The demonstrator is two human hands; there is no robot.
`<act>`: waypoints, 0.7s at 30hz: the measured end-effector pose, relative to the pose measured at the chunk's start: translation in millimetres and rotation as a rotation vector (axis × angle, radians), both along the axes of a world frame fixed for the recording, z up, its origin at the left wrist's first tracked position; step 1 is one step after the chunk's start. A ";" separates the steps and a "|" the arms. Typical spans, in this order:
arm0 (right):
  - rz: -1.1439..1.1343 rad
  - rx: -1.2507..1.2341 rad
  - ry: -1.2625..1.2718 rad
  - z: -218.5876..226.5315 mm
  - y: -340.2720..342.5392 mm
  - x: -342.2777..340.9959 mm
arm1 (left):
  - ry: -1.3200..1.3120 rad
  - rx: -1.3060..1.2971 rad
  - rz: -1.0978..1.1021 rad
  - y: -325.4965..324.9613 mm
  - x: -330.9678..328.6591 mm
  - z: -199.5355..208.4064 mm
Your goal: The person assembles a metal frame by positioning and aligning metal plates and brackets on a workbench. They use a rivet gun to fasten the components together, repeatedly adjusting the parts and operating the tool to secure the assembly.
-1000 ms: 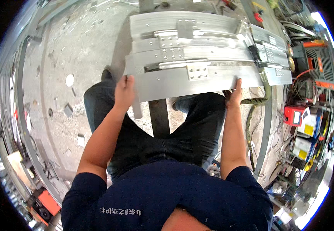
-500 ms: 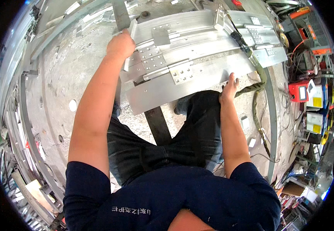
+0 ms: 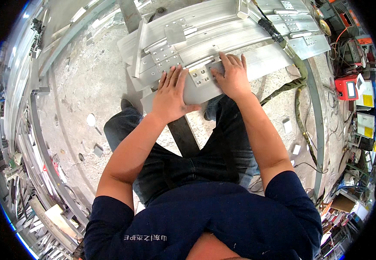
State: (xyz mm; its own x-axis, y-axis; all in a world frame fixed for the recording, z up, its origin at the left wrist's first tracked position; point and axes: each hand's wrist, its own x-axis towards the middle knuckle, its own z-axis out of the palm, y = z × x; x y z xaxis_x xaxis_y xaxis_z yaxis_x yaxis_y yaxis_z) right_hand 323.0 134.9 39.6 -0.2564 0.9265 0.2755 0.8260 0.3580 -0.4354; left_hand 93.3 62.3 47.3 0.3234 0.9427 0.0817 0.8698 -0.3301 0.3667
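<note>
My left hand [image 3: 170, 96] lies with fingers spread on the near left end of a flat silver metal strip [image 3: 266, 62]. Further right, my right hand [image 3: 235, 78] rests on the same strip, its fingers apart and the tips near a long groove. Between the two hands sits a small plate with several holes [image 3: 200, 77]. A larger drilled plate [image 3: 164, 55] is fitted just beyond my left fingertips. Across the left end of the metal pieces lies a narrow metal bar [image 3: 139, 47], touched by neither hand.
A green-sheathed hose [image 3: 300, 67] runs over the right part of the metal and down to the floor. Dark steel beams [image 3: 183, 136] support the work. Orange and red machines [image 3: 346, 87] and cables crowd the right. Long metal profiles [image 3: 34, 160] are stacked at left.
My left hand has left the narrow bar and come nearer and rightward onto the strip. My right hand has moved left and forward onto it. The whole view has shifted slightly.
</note>
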 end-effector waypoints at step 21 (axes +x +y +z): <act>0.457 -0.188 -0.034 25.0 10.3 26.3 | -0.028 0.060 0.011 -0.1 14.8 -0.1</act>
